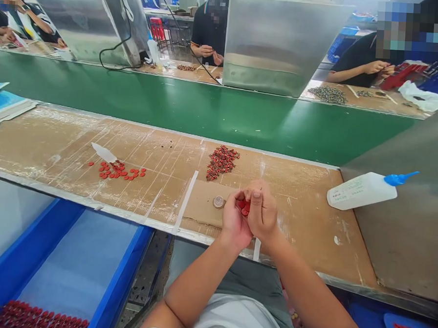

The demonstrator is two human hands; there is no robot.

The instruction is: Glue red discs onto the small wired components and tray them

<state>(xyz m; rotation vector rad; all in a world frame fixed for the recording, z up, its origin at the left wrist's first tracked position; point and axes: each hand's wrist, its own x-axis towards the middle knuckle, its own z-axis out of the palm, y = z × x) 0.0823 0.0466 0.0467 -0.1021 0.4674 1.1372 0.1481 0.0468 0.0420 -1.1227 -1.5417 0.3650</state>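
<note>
Several small red discs (244, 207) lie in the hollow between my two hands, above the front of the bench. Beneath and to the left of them curves my left hand (235, 222), its fingers bent up around the discs. My right hand (265, 211) is closed in against it from the right, thumb up and fingers curled; its fingertips are partly hidden. Just left of my hands, a small round clear piece (219, 201) sits on a cardboard sheet (200, 207). Behind them is a pile of small red-and-dark metallic parts (222, 161).
Loose red discs (125, 173) lie by a white blade-shaped tool (104, 153) at left. A white bottle with a blue nozzle (364, 191) stands tilted by the metal panel (407, 218). Blue trays (129, 262) are below. Beyond the green strip (192, 109), other people work.
</note>
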